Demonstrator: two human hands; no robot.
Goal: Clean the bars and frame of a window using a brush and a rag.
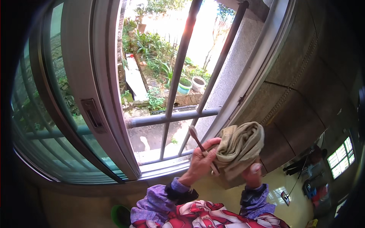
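In my left hand point(201, 159) is a slim reddish-brown stick, apparently a brush point(201, 146), slanting up to the left with its pale, rounded end near the window bars. The fingers of that hand also touch a bunched, folded tan cloth point(239, 142). My right hand point(252, 173) grips the cloth from below, its fingers mostly hidden behind the folds. Both hands are raised in front of the lower right corner of an open sliding window point(105, 85). Metal security bars point(182, 54) cross the opening.
A recessed latch point(93, 115) sits in the sash. Beaded chains point(281, 97) hang along the tiled wall point(285, 131) at right. Outside stand two plant pots point(185, 86). A green bucket point(118, 215) is on the floor at lower left, and a phone-like device point(285, 198) at lower right.
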